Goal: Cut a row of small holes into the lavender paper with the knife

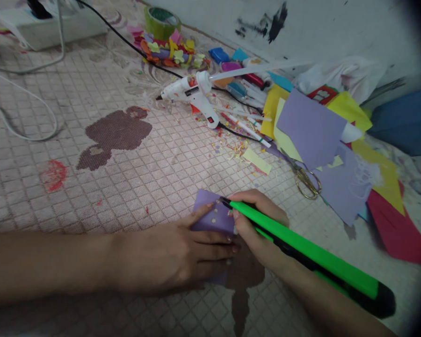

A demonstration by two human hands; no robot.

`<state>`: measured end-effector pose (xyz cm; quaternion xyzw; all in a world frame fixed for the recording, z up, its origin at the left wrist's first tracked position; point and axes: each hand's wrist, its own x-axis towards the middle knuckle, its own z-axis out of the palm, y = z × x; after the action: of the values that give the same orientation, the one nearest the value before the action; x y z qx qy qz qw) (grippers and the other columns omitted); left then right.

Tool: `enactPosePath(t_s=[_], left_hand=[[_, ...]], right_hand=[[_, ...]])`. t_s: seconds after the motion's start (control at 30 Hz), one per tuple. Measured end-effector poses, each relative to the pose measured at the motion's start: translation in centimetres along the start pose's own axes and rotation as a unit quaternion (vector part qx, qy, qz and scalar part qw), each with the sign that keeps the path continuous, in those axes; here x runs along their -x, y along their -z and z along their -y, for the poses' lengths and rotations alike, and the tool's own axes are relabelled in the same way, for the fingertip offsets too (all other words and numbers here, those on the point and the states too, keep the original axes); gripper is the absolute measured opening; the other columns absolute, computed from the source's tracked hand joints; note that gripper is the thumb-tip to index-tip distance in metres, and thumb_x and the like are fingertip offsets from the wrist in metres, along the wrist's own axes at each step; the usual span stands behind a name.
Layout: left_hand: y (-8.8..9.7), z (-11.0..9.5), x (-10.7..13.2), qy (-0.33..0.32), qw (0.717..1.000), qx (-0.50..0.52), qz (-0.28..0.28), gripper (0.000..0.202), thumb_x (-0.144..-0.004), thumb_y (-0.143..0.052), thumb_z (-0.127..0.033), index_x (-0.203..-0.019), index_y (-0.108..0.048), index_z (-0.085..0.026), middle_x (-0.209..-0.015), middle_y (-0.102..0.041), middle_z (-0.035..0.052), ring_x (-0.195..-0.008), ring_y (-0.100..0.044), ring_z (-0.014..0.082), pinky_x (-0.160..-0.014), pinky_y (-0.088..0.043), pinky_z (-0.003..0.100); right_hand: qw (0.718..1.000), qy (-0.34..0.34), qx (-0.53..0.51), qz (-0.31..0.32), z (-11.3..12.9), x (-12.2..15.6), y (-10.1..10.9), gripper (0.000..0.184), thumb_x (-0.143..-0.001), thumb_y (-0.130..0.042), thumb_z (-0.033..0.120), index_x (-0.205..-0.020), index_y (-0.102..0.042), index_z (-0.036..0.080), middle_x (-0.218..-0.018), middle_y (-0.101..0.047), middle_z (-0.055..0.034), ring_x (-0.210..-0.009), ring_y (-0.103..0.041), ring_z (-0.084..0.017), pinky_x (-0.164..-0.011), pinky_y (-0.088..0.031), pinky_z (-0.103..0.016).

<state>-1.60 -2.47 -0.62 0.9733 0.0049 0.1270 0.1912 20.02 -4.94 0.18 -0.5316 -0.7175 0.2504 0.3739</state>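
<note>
On the patterned floor mat (91, 210) nearest the person, the left hand (168, 260) lies flat, fingers close together, pressing down one purple paper piece (210, 217) marked with pale dots. The right hand (257, 229) grips one green utility knife (312, 255), its black tip at the paper's upper edge. The mat runs on unobstructed left of the hands. Beyond lie one pale yellow paper strip (256, 160) and one pair of brass scissors (303, 180), the latter touching a heaped pile of coloured paper sheets (312, 126). Farther off: one white hot glue gun (192, 91), one heap of foam flowers (168, 49), and one roll of green tape (160, 22) near the wall (337, 28).
</note>
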Motion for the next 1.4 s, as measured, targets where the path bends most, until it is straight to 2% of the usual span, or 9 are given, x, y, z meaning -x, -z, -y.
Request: enactPosePath(t_s=[0.27,0.47,0.77,1.03,1.1,1.2,1.27,1.4], left_hand=[[-0.02,0.01,-0.01,-0.002,1.000,0.015,-0.011,0.028,-0.102,-0.044,-0.019,-0.122,-0.064,-0.014,-0.148,-0.052,0.0042,-0.142,-0.042,0.0196,-0.124,0.014,0.051],[-0.20,0.13,-0.07,-0.001,1.000,0.011,-0.012,0.030,-0.103,-0.041,-0.019,-0.124,-0.063,-0.015,-0.147,-0.053,0.0047,-0.143,-0.041,0.0186,-0.124,0.013,0.050],[-0.02,0.05,-0.10,0.004,1.000,0.024,0.003,0.031,-0.104,-0.040,-0.018,-0.124,-0.062,-0.013,-0.149,-0.051,0.0043,-0.145,-0.038,0.0198,-0.123,0.018,0.050],[-0.10,0.06,-0.09,0.005,1.000,0.029,-0.001,0.030,-0.104,-0.042,-0.021,-0.124,-0.063,-0.013,-0.145,-0.056,0.0055,-0.143,-0.042,0.0200,-0.125,0.012,0.052],[-0.08,0.05,-0.08,0.002,1.000,0.025,-0.004,0.030,-0.103,-0.043,-0.021,-0.123,-0.064,-0.014,-0.145,-0.056,0.0053,-0.143,-0.041,0.0196,-0.125,0.012,0.051],[-0.11,0.03,-0.03,0.003,1.000,0.024,-0.015,0.031,-0.103,-0.041,-0.019,-0.124,-0.063,-0.015,-0.147,-0.053,0.0050,-0.144,-0.040,0.0188,-0.125,0.013,0.050],[-0.15,0.00,0.02,0.005,1.000,0.027,-0.003,0.033,-0.104,-0.039,-0.019,-0.128,-0.060,-0.014,-0.149,-0.050,0.0049,-0.144,-0.039,0.0187,-0.124,0.016,0.050],[-0.18,-0.05,0.08,0.008,1.000,0.027,0.014,0.032,-0.104,-0.041,-0.020,-0.130,-0.059,-0.014,-0.152,-0.047,0.0043,-0.145,-0.038,0.0194,-0.122,0.018,0.051]], right_hand=[[0.999,0.008,-0.017,-0.026,0.01,0.37,0.07,0.019,-0.085,-0.060,0.013,-0.102,-0.066,0.022,-0.091,-0.069,0.0005,-0.078,-0.066,-0.013,-0.069,-0.052,-0.028],[1.000,0.006,-0.003,-0.022,0.09,0.30,0.07,0.020,-0.084,-0.060,0.012,-0.100,-0.066,0.022,-0.088,-0.069,0.0015,-0.076,-0.067,-0.012,-0.068,-0.052,-0.027],[1.000,0.011,0.008,-0.021,0.13,0.19,-0.10,0.019,-0.084,-0.059,0.012,-0.099,-0.066,0.022,-0.087,-0.069,0.0001,-0.077,-0.066,-0.014,-0.069,-0.054,-0.029],[0.997,0.078,0.024,0.010,0.34,0.06,-0.17,0.027,-0.084,-0.058,0.008,-0.105,-0.063,0.025,-0.092,-0.067,-0.0022,-0.080,-0.065,-0.016,-0.071,-0.056,-0.032],[0.998,0.061,0.020,0.015,0.24,-0.07,-0.02,0.025,-0.085,-0.058,0.010,-0.104,-0.063,0.025,-0.090,-0.067,-0.0015,-0.079,-0.065,-0.016,-0.070,-0.055,-0.031],[1.000,-0.001,0.001,0.023,-0.04,-0.14,0.26,0.019,-0.087,-0.058,0.014,-0.101,-0.065,0.025,-0.087,-0.068,0.0005,-0.077,-0.065,-0.015,-0.068,-0.054,-0.030],[0.999,-0.033,-0.016,0.024,-0.28,0.01,0.40,0.018,-0.088,-0.058,0.016,-0.101,-0.065,0.025,-0.086,-0.069,0.0016,-0.075,-0.065,-0.014,-0.068,-0.053,-0.029],[0.999,-0.013,-0.025,-0.028,-0.56,0.51,0.36,0.020,-0.086,-0.060,0.015,-0.103,-0.066,0.024,-0.091,-0.069,0.0010,-0.078,-0.066,-0.015,-0.072,-0.053,-0.030]])
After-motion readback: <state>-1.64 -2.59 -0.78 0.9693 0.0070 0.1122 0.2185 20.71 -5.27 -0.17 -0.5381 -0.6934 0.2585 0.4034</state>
